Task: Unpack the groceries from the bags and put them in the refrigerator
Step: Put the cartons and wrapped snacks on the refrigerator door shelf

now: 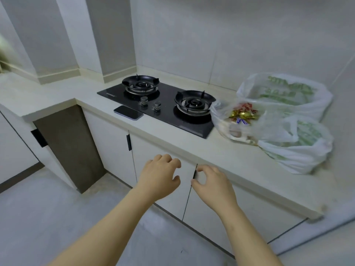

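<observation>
White counter [240, 162], L-shaped. Phone [128, 112] lies flat just beside the front edge of the black gas hob [165, 108]. Both hands are out in front of the lower cabinet doors [153, 146], below the counter edge. Left hand [160, 176]: fingers loosely curled, holding nothing. Right hand [213, 187]: thumb and forefinger parted near the black door handle [195, 172], nothing gripped. Groceries are all bagged on the counter right of the hob: clear bag [230, 129] with foil-wrapped sweets showing, rear white bag [284, 96], front white bag [299, 148]. Fridge not in sight. Looks like step one, nothing unpacked. Next move needs a reach up and right to the nearest bag, spreading its mouth and lifting items out.
</observation>
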